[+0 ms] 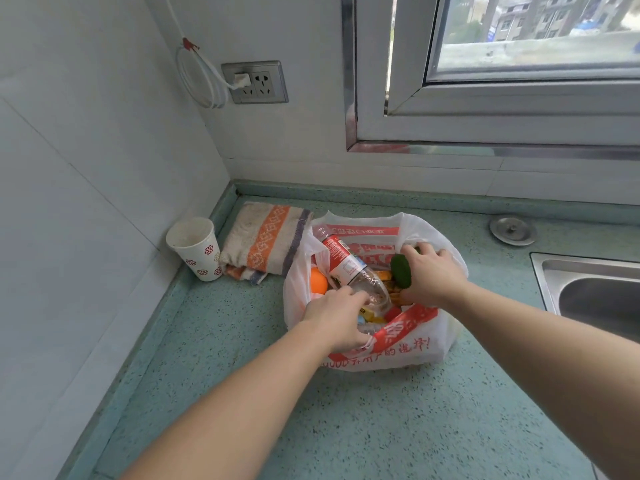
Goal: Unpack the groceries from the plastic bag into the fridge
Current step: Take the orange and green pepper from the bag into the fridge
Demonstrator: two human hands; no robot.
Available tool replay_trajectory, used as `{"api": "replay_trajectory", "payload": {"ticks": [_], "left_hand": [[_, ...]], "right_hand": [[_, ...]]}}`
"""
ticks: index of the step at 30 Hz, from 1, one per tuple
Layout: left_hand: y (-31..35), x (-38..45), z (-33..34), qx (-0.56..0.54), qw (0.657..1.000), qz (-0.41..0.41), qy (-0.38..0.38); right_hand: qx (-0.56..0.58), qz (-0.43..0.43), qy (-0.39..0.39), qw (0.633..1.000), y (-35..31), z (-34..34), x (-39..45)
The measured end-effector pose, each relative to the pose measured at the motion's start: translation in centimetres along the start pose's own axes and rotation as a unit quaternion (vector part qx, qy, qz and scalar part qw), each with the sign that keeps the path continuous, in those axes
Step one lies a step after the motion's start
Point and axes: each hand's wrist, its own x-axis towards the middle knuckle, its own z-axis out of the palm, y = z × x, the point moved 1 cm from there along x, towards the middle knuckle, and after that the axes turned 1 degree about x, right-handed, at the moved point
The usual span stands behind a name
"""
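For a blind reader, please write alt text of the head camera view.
Two bare hands reach into a white plastic bag with red print on a green speckled counter: the right hand grips a dark green fruit, the left hand touches a clear plastic bottle with a red label.

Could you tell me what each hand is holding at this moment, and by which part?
The right hand has its grip around one end of a dark green vegetable. The left hand is on the clear bottle, near its lower end.

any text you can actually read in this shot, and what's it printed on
"的选择!" in red on the near side of the plastic bag; the characters before it are creased and unreadable.
Red banner on the bag's far inner side: seen reversed, not readable.
Bottle red label: print too small to read.
Paper cup: red round patterns only, no words.
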Motion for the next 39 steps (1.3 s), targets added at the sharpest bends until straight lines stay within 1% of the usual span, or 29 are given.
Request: {"api": "replay_trajectory", "payload": {"ticks": [3, 5, 10, 13, 16, 19, 21, 22, 24, 26, 27, 29, 31, 33, 35, 39], "left_hand": [[-0.6, -0.2, 0.2, -0.016, 1.0, -0.015, 0.019], [-1.3, -0.3, 0.2, 0.003, 0.999, -0.02, 0.034], [-3.3, -0.6, 0.0, 0.006, 0.997, -0.069, 0.042], [-4.1, -0.6, -0.2, -0.018, 0.996, -0.085, 0.034], [-4.6, -0.7, -0.4, -0.016, 0.997, -0.075, 0.017], [-5.0, -0.9, -0.5, -0.013, 0.998, -0.065, 0.019], [-5.2, -1.2, -0.6, -0.016, 0.998, -0.036, 0.041], [-5.3, -1.3, -0.6, -0.003, 0.998, -0.006, 0.055], [-5.2, -1.6, -0.7, 0.055, 0.993, 0.077, 0.074], [-4.8, -1.7, -0.6, 0.131, 0.977, 0.151, 0.072], [-4.5, -1.8, -0.6, 0.167, 0.968, 0.176, 0.068], [-3.8, -1.9, -0.5, 0.215, 0.955, 0.195, 0.054], [-3.6, -2.0, -0.7, 0.247, 0.953, 0.175, 0.036], [-3.8, -2.1, -1.1, 0.278, 0.951, 0.135, 0.026], [-4.2, -2.4, -1.4, 0.293, 0.952, 0.092, 0.012], [-4.8, -2.6, -1.2, 0.26, 0.965, 0.022, -0.003]], "right_hand": [[0.001, 0.018, 0.018, 1.0, 0.2, 0.3, 0.4], [-0.001, 0.021, 0.033, 0.999, 0.1, 0.5, 0.4], [-0.001, 0.0, 0.03, 1.0, -0.1, -0.1, -0.3], [0.054, -0.014, 0.028, 0.998, -0.1, -1.0, -0.9], [0.12, -0.049, 0.011, 0.992, -0.4, -1.6, -1.6], [0.165, -0.062, -0.003, 0.984, 0.2, -1.5, -2.2], [0.196, -0.062, 0.013, 0.979, 0.7, -1.5, -2.5], [0.208, -0.063, 0.021, 0.976, 0.9, -1.5, -2.7], [0.216, -0.076, 0.034, 0.973, 0.8, -1.5, -3.0], [0.21, -0.1, 0.039, 0.972, 0.2, -1.7, -3.4], [0.209, -0.11, 0.035, 0.971, -0.1, -1.8, -3.6], [0.214, -0.125, 0.013, 0.969, -1.1, -1.8, -3.9], [0.224, -0.141, -0.03, 0.964, -2.1, -1.6, -4.2], [0.213, -0.157, -0.067, 0.962, -3.0, -1.2, -4.4], [0.193, -0.16, -0.088, 0.964, -3.6, -0.8, -4.6], [0.182, -0.161, -0.108, 0.964, -4.4, -0.1, -4.9]]}}
